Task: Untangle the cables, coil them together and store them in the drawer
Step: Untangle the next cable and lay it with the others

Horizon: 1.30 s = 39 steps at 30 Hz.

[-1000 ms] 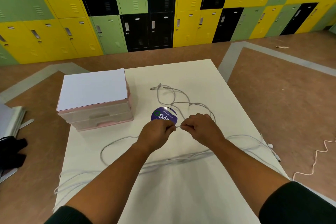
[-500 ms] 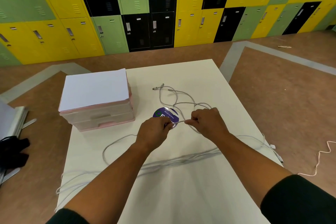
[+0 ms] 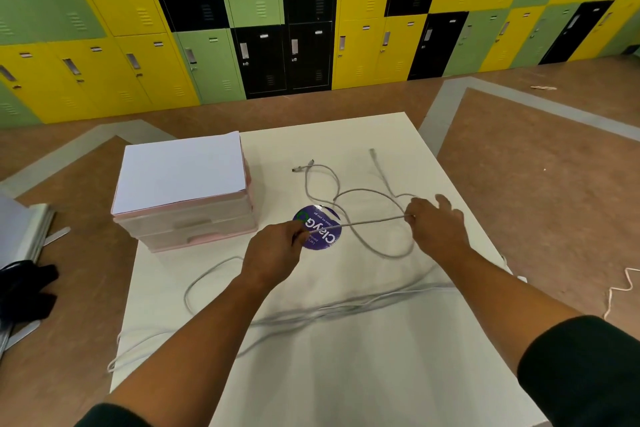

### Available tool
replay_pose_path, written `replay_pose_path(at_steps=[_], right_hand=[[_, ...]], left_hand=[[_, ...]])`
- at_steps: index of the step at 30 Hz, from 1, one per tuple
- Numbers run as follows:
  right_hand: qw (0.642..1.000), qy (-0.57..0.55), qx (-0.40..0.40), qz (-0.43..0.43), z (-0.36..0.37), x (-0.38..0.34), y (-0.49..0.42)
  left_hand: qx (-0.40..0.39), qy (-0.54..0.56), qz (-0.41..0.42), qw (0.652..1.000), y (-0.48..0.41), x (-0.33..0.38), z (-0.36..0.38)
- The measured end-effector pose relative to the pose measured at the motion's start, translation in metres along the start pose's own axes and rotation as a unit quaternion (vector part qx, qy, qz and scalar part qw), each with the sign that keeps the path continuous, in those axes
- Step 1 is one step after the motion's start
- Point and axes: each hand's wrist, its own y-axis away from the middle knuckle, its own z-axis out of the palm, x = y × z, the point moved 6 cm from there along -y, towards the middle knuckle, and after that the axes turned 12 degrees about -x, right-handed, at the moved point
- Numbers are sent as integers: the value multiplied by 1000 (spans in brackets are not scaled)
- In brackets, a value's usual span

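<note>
Cables [image 3: 346,306]: grey, spread over the white bench [image 3: 346,385], not coiled, none in the drawer. Main bundle runs across the middle of the bench, under both my forearms. A few strands hang off the left edge, and a wide loop sits just left of my left forearm. More loops lie at the far side, with two plug ends [image 3: 298,169] near the middle and a third plug [image 3: 372,151] to their right.

Left hand [image 3: 273,253]: fingers curled, pinching one strand at the near-left edge of the purple round sticker [image 3: 317,227].
Right hand [image 3: 438,225]: thumb and forefinger pinch the same strand; the other fingers are looser, one sticking out at the far side.
Taut stretch [image 3: 374,221] runs straight between the hands, raised off the bench and crossing the sticker. Hands are well apart.

Drawer unit [image 3: 194,225]: pale pink and translucent, at the bench's far-left corner, clear of the cables. Both visible drawers look pushed in. White sheet [image 3: 180,173] lies flat on top.

Off the bench: brown floor, lockers [image 3: 311,10] in yellow, green and black along the far wall. A thin white cord [image 3: 620,288] is on the floor to the right. A black item [image 3: 24,288] is on the floor to the left; I can't tell what it is.
</note>
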Motion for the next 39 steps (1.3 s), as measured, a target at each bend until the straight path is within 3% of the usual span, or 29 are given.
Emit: replay_pose_path(at_steps=[2,5,8,12,15,20,27,31,35,39], right_hand=[[996,-87,18,4,-7,4,-3],[962,-241,125,-29,-29,-2,-2],[932,-295,201,-58,-51,-10,2],[940,-218,254,-69,-59,-18,7],[962,-121,239,-50,-47,-18,13],[983,-14,179,-20,-14,-2,22],[997,-63,18,-49,27,6,19],[992,-32,65,-100,27,-4,25],[979,-15,133,-155,21,-22,32],[967,-4,153,-204,17,-47,40]], left_hand=[[-5,0,-3,1000,1,-3,1],[-13,4,-4,1000,2,0,7],[-23,15,-17,999,1,1,12],[-74,33,-32,996,-4,-2,22],[-95,42,-44,994,-6,-7,26],[-96,68,-54,992,-3,-12,26],[-96,95,-78,988,-4,-14,30],[-119,70,-93,986,-5,-16,33],[-205,15,-98,974,-1,-17,44],[-182,-40,-40,982,-3,-1,47]])
